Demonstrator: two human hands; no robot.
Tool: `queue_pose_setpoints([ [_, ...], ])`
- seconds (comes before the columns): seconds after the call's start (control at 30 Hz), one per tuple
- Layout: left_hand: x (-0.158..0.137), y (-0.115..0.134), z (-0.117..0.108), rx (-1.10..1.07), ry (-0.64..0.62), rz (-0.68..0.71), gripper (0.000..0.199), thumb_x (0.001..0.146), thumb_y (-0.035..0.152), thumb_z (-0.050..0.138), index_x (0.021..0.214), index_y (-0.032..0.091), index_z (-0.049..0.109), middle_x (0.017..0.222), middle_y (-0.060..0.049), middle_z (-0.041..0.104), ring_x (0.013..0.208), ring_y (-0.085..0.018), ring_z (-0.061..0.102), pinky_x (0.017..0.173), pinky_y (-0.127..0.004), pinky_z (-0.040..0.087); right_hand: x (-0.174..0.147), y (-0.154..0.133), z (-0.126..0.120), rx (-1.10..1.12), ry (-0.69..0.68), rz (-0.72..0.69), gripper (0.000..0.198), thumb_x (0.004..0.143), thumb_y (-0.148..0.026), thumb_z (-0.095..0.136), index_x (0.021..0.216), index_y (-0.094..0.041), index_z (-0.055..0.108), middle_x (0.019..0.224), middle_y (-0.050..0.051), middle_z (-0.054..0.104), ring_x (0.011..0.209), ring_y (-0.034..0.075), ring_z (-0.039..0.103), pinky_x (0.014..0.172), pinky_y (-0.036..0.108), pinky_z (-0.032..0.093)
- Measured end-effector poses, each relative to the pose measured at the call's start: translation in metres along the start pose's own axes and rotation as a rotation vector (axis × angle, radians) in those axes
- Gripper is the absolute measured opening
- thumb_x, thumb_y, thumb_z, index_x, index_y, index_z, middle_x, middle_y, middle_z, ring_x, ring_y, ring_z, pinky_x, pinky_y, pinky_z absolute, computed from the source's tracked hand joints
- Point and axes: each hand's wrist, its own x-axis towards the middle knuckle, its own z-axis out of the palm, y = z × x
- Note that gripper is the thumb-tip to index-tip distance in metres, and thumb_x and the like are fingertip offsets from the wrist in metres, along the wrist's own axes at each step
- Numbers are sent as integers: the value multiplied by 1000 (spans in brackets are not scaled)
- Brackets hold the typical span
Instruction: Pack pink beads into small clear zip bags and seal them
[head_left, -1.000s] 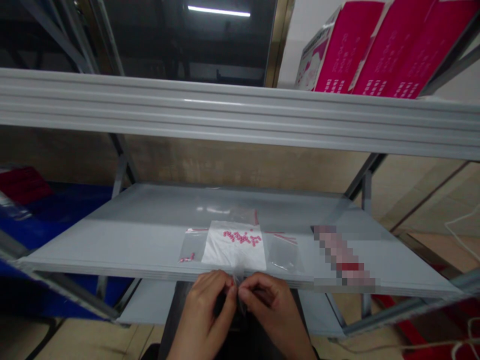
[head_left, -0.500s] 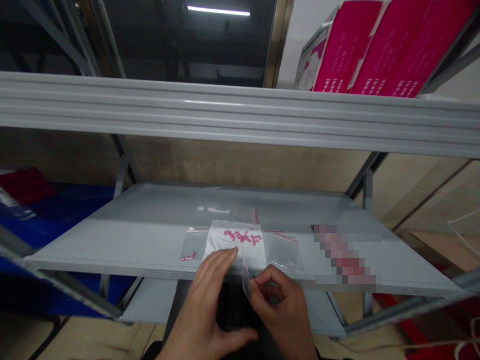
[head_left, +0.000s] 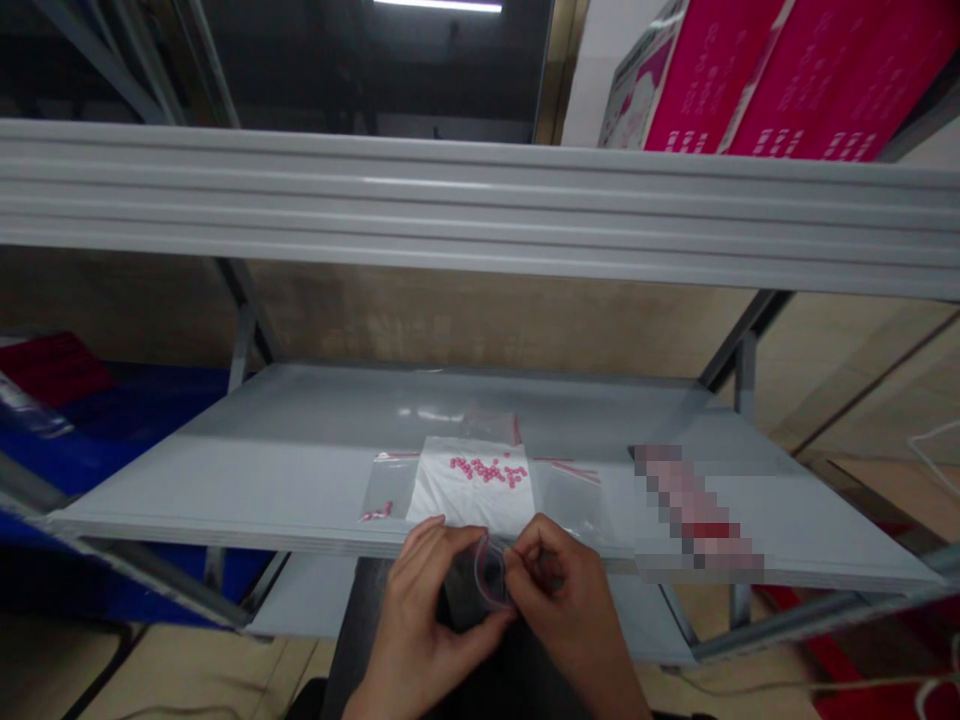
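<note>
Your hands are near each other in front of the table (head_left: pixel 225 465), both on one small clear bag (head_left: pixel 491 575) with a red line along its mouth. The bag is between them, just off the near edge of the table and above something black (head_left: pixel 364 630). Its mouth gapes in a curve. Your left hand (head_left: pixel 431 600) has thumb and forefinger spread around the bag, gripping it at the two ends of the mouth. Your right hand (head_left: pixel 559 590) pinches the side of the mouth between thumb and forefinger, with its other fingers curled in. You cannot tell from here whether the bag has anything in it.

Just beyond your hands lies a white sheet (head_left: pixel 450 505), with a cluster of pink beads (head_left: pixel 487 472) on its far half. Beside it on the left is a flat bag (head_left: pixel 390 485) with a few pink pieces (head_left: pixel 379 513) near its bottom. On the right lie more clear bags (head_left: pixel 562 505) with red lines at their tops, and another bag (head_left: pixel 491 427) shows behind the sheet. Farther right on the table is a blurred-out item (head_left: pixel 694 505) you cannot make out. Above, a grey beam (head_left: pixel 450 195) crosses the view, and magenta boxes (head_left: pixel 750 85) stand behind it at the upper right.
</note>
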Motion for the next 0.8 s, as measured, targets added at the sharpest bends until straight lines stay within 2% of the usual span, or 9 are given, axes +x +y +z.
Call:
queue_pose_setpoints([
  [0.1, -5, -2, 13, -43, 105, -102, 38, 77, 27, 70, 112, 25, 56, 101, -4, 72, 95, -26, 70, 86, -44, 57, 12, 14, -5, -31, -1, -42, 27, 90, -34, 47, 70, -19, 57, 63, 1, 59, 58, 16, 57, 54, 25, 41],
  [0.2, -11, -2, 26, -106, 190, -211, 32, 81, 27, 67, 111, 24, 58, 95, -3, 73, 88, -23, 71, 80, -38, 59, 31, 33, -5, -226, 181, -156, 23, 92, -26, 46, 83, -17, 65, 79, 6, 67, 76, 22, 60, 71, 32, 45],
  [0.27, -15, -1, 35, -127, 253, -265, 34, 81, 29, 68, 113, 23, 57, 92, -3, 73, 86, -22, 72, 79, -36, 59, 44, 42, -1, -445, 299, -190, 16, 87, -20, 53, 81, -16, 67, 82, 8, 68, 84, 26, 58, 80, 37, 42],
  [0.37, -19, 0, 45, -127, 314, -301, 35, 81, 30, 68, 113, 22, 56, 92, -3, 74, 85, -21, 72, 78, -34, 60, 58, 50, 10, -709, 367, -129, 11, 82, -21, 65, 72, -18, 69, 80, 8, 68, 89, 30, 55, 77, 39, 37],
  [0.47, -21, 1, 51, -113, 325, -307, 35, 80, 30, 69, 112, 22, 57, 91, -3, 74, 83, -21, 73, 76, -34, 60, 63, 53, 19, -808, 371, -96, 10, 81, -24, 69, 73, -19, 72, 82, 8, 69, 91, 32, 54, 74, 39, 34],
  [0.57, -22, 0, 53, -108, 302, -326, 35, 79, 30, 70, 111, 22, 58, 90, -3, 74, 82, -22, 73, 74, -36, 60, 62, 53, 20, -777, 392, -109, 8, 80, -19, 68, 73, -19, 73, 81, 8, 69, 90, 31, 54, 73, 38, 33],
  [0.67, -22, -3, 53, -131, 262, -371, 36, 79, 29, 70, 112, 22, 58, 90, -3, 75, 82, -23, 73, 74, -37, 60, 55, 44, 12, -569, 386, -184, 7, 79, -18, 68, 74, -19, 71, 79, 7, 68, 87, 28, 55, 76, 38, 36],
  [0.73, -22, -5, 54, -156, 244, -400, 35, 79, 29, 70, 111, 22, 59, 91, -3, 75, 83, -23, 73, 75, -38, 60, 48, 32, 2, -343, 232, -251, 7, 81, -18, 67, 76, -20, 71, 79, 5, 67, 83, 25, 57, 77, 37, 39],
  [0.8, -21, -5, 54, -175, 239, -420, 34, 78, 29, 70, 110, 22, 60, 95, -4, 75, 86, -24, 72, 76, -38, 60, 40, 20, -6, -168, 9, -269, 8, 82, -18, 66, 79, -21, 73, 81, 4, 67, 82, 22, 59, 78, 34, 43],
])
